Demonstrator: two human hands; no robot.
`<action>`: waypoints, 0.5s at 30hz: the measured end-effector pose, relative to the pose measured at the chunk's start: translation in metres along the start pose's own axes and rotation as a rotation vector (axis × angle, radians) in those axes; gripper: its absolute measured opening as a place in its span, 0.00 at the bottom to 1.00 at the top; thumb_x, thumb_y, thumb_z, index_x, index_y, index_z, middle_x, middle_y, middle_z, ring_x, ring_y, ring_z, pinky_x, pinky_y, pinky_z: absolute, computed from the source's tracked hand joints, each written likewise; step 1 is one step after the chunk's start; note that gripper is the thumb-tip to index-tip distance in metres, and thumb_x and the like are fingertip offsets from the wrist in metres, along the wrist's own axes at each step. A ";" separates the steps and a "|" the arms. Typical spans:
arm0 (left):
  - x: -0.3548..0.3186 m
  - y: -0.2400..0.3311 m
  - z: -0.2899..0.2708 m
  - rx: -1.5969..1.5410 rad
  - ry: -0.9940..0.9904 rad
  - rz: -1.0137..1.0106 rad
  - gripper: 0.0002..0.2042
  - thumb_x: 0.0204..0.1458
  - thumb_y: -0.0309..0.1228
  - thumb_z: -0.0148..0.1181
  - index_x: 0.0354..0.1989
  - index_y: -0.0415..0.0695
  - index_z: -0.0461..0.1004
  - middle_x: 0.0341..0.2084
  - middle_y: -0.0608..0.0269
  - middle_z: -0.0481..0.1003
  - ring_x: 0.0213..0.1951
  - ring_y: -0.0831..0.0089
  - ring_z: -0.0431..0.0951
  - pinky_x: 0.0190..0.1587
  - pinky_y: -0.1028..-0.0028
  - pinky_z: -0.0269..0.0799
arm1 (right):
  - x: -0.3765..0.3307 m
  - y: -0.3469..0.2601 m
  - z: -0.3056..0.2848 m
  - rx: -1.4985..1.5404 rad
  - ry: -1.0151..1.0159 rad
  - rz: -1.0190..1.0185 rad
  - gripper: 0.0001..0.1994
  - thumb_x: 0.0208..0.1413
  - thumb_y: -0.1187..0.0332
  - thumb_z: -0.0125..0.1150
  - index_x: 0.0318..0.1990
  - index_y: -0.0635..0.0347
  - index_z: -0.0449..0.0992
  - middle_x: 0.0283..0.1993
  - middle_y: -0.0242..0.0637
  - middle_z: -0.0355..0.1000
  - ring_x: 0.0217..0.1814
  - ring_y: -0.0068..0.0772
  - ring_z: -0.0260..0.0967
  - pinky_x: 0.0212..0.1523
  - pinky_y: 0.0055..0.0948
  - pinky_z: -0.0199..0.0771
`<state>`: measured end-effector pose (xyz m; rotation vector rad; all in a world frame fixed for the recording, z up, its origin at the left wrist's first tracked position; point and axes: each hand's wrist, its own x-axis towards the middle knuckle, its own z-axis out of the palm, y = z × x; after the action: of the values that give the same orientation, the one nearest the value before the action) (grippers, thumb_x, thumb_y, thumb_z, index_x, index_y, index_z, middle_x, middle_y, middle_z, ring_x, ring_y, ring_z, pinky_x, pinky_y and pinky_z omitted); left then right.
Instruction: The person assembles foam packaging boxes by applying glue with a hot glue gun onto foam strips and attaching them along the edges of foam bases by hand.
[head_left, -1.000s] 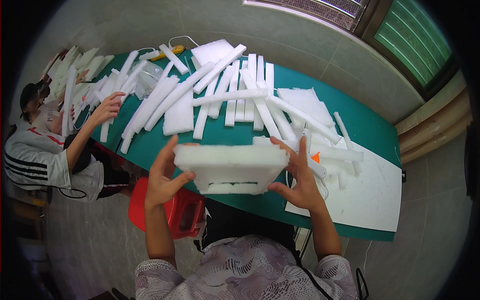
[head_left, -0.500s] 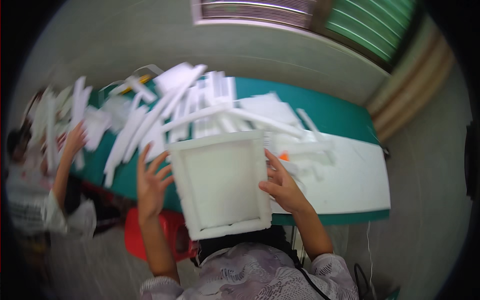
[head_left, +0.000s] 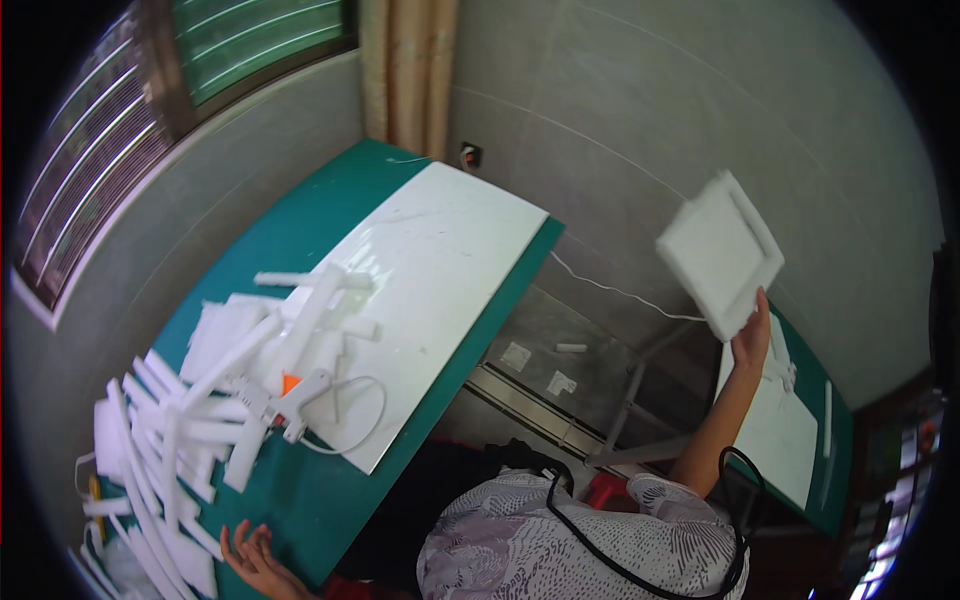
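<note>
My right hand (head_left: 752, 335) is raised out to the right, its fingers closed on the lower edge of a shallow white foam tray (head_left: 712, 250) with raised rims. The tray is tilted in the air above a second table. At the lower left, my left hand (head_left: 258, 562) holds nothing, its fingers apart and slightly bent over the green table's near edge. Nearest to it are long white foam strips (head_left: 170, 460) in a loose heap. A white glue gun (head_left: 314, 384) with an orange part and a cable lies beside the heap.
A white board (head_left: 440, 260) covers part of the green table (head_left: 300, 220). The second table (head_left: 785, 440), also with a white board, stands at the right and bears foam pieces. White scraps (head_left: 562, 383) lie on the floor. A cable (head_left: 620, 298) runs along the wall.
My view has swung to the right. The tray was in front of my body between both hands; now only my right hand holds it, far to the right. My left hand is away from it.
</note>
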<state>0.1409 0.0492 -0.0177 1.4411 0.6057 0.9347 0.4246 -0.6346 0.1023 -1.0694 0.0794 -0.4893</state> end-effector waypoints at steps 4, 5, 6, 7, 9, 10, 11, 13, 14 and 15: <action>0.002 -0.006 0.005 0.016 0.018 -0.048 0.21 0.61 0.33 0.50 0.59 0.38 0.57 0.44 0.48 0.70 0.39 0.63 0.74 0.45 0.68 0.71 | -0.002 -0.047 -0.142 -0.001 0.550 -0.172 0.34 0.52 0.53 0.63 0.63 0.56 0.59 0.64 0.40 0.57 0.65 0.41 0.54 0.61 0.41 0.61; 0.002 -0.007 0.005 0.049 0.046 -0.048 0.20 0.59 0.30 0.53 0.56 0.32 0.57 0.40 0.40 0.72 0.37 0.55 0.75 0.41 0.64 0.75 | -0.001 -0.054 -0.168 -0.017 0.531 -0.172 0.34 0.52 0.53 0.63 0.63 0.56 0.59 0.64 0.40 0.57 0.65 0.41 0.54 0.61 0.41 0.61; 0.003 -0.007 0.004 0.052 0.033 -0.047 0.20 0.59 0.30 0.53 0.56 0.32 0.57 0.40 0.40 0.72 0.37 0.55 0.75 0.41 0.64 0.75 | -0.001 -0.060 -0.189 0.052 0.597 -0.212 0.37 0.49 0.55 0.67 0.63 0.56 0.57 0.64 0.41 0.54 0.65 0.44 0.53 0.61 0.43 0.61; 0.003 -0.008 0.004 0.066 0.025 -0.038 0.20 0.60 0.29 0.52 0.55 0.32 0.58 0.40 0.40 0.72 0.37 0.55 0.75 0.41 0.64 0.75 | 0.002 -0.064 -0.206 0.129 0.672 -0.268 0.39 0.46 0.56 0.70 0.64 0.56 0.56 0.64 0.42 0.52 0.65 0.47 0.52 0.61 0.45 0.61; 0.003 -0.009 0.003 0.081 0.012 -0.033 0.19 0.60 0.29 0.52 0.55 0.32 0.59 0.40 0.41 0.72 0.37 0.56 0.76 0.40 0.64 0.75 | 0.010 -0.067 -0.228 0.157 0.719 -0.266 0.39 0.44 0.56 0.72 0.62 0.57 0.58 0.62 0.43 0.53 0.63 0.49 0.53 0.60 0.44 0.62; 0.002 -0.010 0.002 0.096 0.015 -0.018 0.19 0.60 0.29 0.52 0.55 0.32 0.59 0.40 0.41 0.72 0.36 0.56 0.76 0.40 0.65 0.75 | 0.015 -0.068 -0.235 0.180 0.737 -0.229 0.39 0.43 0.56 0.72 0.61 0.57 0.58 0.62 0.43 0.53 0.63 0.48 0.53 0.60 0.44 0.62; 0.001 -0.011 0.001 0.111 0.021 -0.001 0.19 0.59 0.28 0.52 0.55 0.32 0.59 0.40 0.40 0.72 0.36 0.56 0.76 0.39 0.65 0.75 | 0.021 -0.068 -0.241 0.216 0.790 -0.213 0.38 0.43 0.56 0.72 0.61 0.57 0.59 0.62 0.44 0.52 0.64 0.48 0.53 0.60 0.44 0.63; 0.000 -0.012 0.001 0.132 0.039 -0.002 0.18 0.59 0.28 0.52 0.54 0.32 0.60 0.39 0.42 0.72 0.35 0.57 0.75 0.39 0.65 0.76 | 0.039 -0.061 -0.258 0.173 0.806 -0.143 0.38 0.43 0.56 0.72 0.60 0.57 0.59 0.62 0.44 0.53 0.62 0.48 0.55 0.59 0.43 0.64; 0.000 -0.012 0.002 0.152 0.048 -0.001 0.18 0.59 0.29 0.53 0.54 0.32 0.60 0.38 0.43 0.72 0.35 0.57 0.75 0.38 0.65 0.76 | 0.049 -0.056 -0.270 0.141 0.868 -0.101 0.37 0.43 0.56 0.72 0.60 0.58 0.60 0.61 0.45 0.54 0.61 0.48 0.56 0.59 0.42 0.64; 0.000 -0.013 0.003 0.152 0.057 0.001 0.18 0.59 0.29 0.53 0.54 0.32 0.60 0.38 0.43 0.72 0.35 0.57 0.75 0.38 0.65 0.76 | 0.059 -0.052 -0.286 0.143 0.860 -0.098 0.37 0.43 0.56 0.72 0.60 0.58 0.60 0.61 0.45 0.54 0.61 0.48 0.56 0.59 0.42 0.64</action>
<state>0.1455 0.0489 -0.0301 1.5533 0.7312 0.9493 0.3745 -0.9145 0.0171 -0.6629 0.7403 -1.0029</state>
